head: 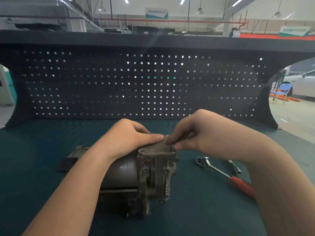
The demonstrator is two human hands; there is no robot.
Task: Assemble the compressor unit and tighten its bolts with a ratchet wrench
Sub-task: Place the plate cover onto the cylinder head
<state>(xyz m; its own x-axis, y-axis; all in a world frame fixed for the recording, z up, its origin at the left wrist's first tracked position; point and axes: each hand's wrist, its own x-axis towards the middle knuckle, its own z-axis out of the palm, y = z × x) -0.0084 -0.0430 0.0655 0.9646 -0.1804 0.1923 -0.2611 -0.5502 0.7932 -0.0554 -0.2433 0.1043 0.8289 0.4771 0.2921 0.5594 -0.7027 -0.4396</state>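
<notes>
The left hand point(131, 138) lies over the top of the compressor unit point(134, 176), fingers curled over its far side and thumb stretched flat along the grey cover plate point(160, 148) on the unit's top. The right hand point(192, 133) meets it from the other side, thumb and fingertips pinching that plate's right edge; whether a bolt sits between them cannot be told. The compressor lies on its side on the dark green bench mat point(51, 159), cylindrical body pointing left. Just right of it, partly under the right forearm, lies a ratchet wrench point(221, 172) with a red handle, and a chrome extension bar point(235, 166) beside it. A black pegboard point(136, 86) stands behind.
</notes>
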